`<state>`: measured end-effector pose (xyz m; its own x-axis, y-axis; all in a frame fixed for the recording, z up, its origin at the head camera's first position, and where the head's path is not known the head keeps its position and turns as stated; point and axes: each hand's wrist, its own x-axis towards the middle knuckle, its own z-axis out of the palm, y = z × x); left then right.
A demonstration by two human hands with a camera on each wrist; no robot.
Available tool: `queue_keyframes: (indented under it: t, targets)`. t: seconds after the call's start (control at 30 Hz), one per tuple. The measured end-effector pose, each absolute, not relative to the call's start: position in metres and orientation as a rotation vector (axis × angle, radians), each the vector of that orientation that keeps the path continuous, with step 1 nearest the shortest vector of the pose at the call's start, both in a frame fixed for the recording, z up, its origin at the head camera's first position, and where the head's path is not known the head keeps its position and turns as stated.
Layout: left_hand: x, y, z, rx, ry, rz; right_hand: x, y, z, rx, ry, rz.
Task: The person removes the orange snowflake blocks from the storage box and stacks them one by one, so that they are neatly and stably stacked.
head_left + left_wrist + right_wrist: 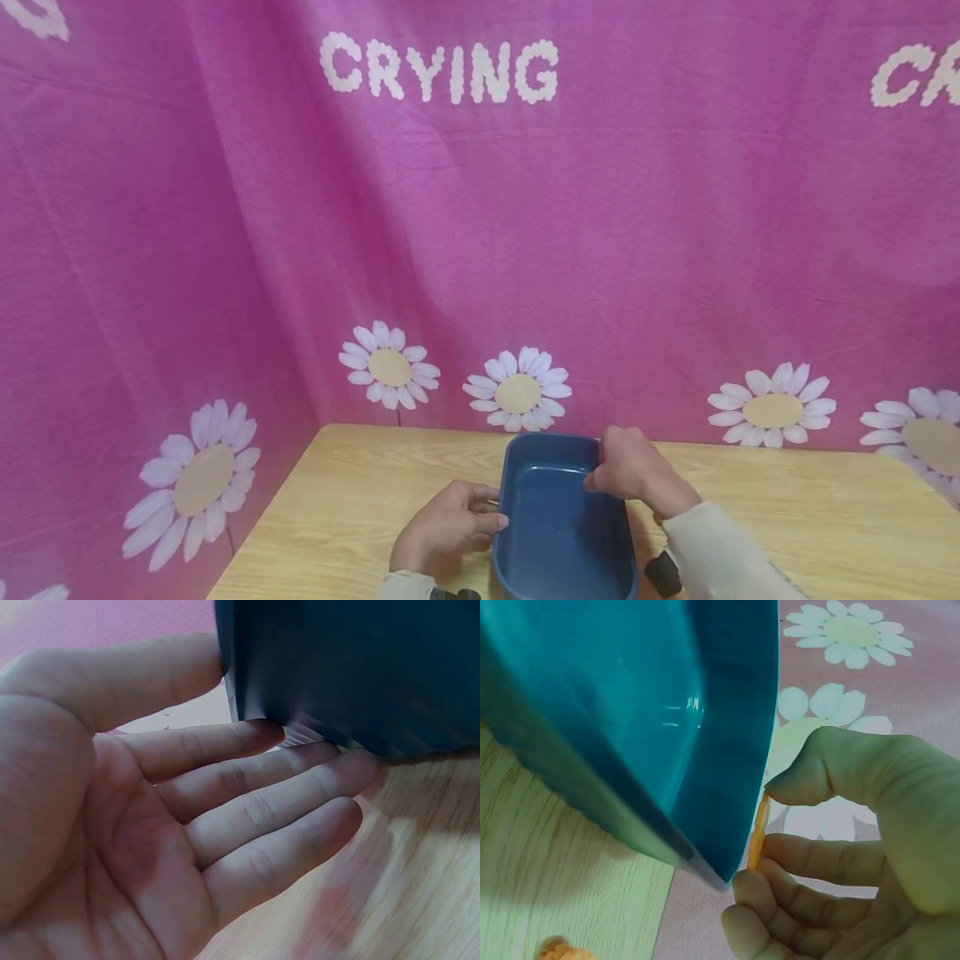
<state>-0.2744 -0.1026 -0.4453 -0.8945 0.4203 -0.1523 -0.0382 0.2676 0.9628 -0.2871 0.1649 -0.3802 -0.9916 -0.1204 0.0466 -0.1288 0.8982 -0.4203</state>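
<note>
A deep blue rectangular tray (558, 533) with rounded corners is in front of me, its inside bare in the head view. My left hand (453, 521) is at its left side, thumb tip at the wall. In the left wrist view the fingers (259, 814) reach out nearly straight by the tray's lower edge. At the tray's far right side is my right hand (633, 471). Its thumb and fingertips pinch a thin orange piece (758, 831) beside the tray's corner in the right wrist view; I cannot tell what kind of thing it is.
A bumpy orange thing (566, 950) lies on the wooden table (360, 492), partly cut off by the right wrist view's lower edge. Behind and left of the table hangs a pink cloth (637, 250) printed with daisies and letters.
</note>
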Motion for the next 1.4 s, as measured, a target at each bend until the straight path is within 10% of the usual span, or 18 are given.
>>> queue_keyframes:
  t: [1.4]
  targets:
    - [-0.275, -0.102, -0.445, 0.401, 2.159, 1.677, -0.284, 0.237, -0.408, 0.154, -3.002, 0.669]
